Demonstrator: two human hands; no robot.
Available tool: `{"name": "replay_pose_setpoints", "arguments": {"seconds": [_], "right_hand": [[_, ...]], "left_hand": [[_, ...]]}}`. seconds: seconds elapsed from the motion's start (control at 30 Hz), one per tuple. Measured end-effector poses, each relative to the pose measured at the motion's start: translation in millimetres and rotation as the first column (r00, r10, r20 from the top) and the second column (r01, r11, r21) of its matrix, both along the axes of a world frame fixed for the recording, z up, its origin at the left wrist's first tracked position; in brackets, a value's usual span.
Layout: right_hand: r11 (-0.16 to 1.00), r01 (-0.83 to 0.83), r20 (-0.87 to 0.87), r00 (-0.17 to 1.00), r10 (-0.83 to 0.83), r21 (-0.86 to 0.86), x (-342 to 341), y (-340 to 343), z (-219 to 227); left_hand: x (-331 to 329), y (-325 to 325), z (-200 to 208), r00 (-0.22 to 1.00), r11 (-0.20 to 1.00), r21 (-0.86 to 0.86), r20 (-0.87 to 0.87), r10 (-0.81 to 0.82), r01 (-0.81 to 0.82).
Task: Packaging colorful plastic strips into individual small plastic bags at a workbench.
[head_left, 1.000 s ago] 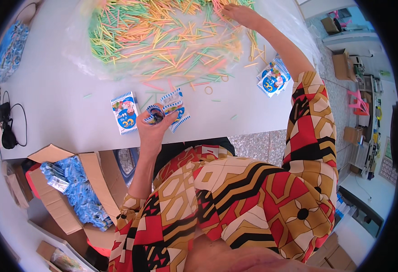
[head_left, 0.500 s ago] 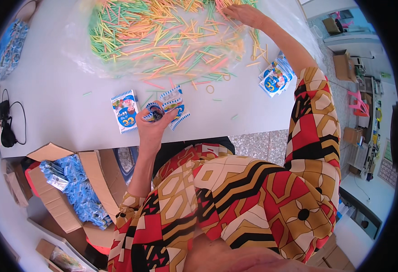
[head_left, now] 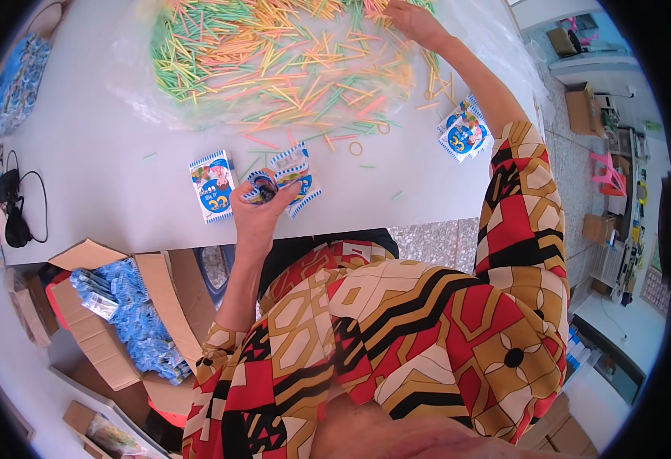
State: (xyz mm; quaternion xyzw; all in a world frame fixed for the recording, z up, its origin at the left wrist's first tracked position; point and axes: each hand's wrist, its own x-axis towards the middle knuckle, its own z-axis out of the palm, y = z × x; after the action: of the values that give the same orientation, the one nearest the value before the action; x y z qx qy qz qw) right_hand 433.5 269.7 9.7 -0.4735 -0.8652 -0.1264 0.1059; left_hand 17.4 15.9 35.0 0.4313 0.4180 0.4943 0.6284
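My left hand (head_left: 256,218) is closed around a small blue-and-white packet (head_left: 260,187), whose mouth gapes upward. Right beside it, partly behind the thumb, is another such packet (head_left: 290,159). A flat packet with a printed picture (head_left: 212,186) lies on the table just left of that hand. At the far side, my right hand (head_left: 419,27) reaches into a large loose pile of thin coloured sticks (head_left: 274,57) in green, yellow, orange and pink. Its fingers are bent together on pink sticks at the pile's right part; how many it grips is hidden.
Clear plastic sheeting (head_left: 133,84) lies under the pile. More packets (head_left: 464,131) lie at the right, near a rubber band (head_left: 356,148). Black cups on a strap (head_left: 16,206) rest at the left edge. Below stands an open cardboard box (head_left: 94,336) of blue packets.
My right hand has shifted slightly right and farther away over the sticks, its fingers drawing in. My left hand and its packet stay nearly in place.
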Motion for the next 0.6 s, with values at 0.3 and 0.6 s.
{"name": "replay_pose_setpoints", "arguments": {"seconds": [0.3,0.6], "right_hand": [[0.956,-0.066,-0.925,0.279,-0.257,-0.286,-83.2,-57.8,42.5],[0.876,-0.188,-0.821,0.478,-0.313,-0.444,-132.1,-62.9,-30.3]], "left_hand": [[-8.3,1.3,-4.4,0.999,0.999,0.000,-0.025,0.045,-0.045],[-5.9,5.6,12.5,0.999,0.998,0.045,-0.016,0.048,-0.048]]}}
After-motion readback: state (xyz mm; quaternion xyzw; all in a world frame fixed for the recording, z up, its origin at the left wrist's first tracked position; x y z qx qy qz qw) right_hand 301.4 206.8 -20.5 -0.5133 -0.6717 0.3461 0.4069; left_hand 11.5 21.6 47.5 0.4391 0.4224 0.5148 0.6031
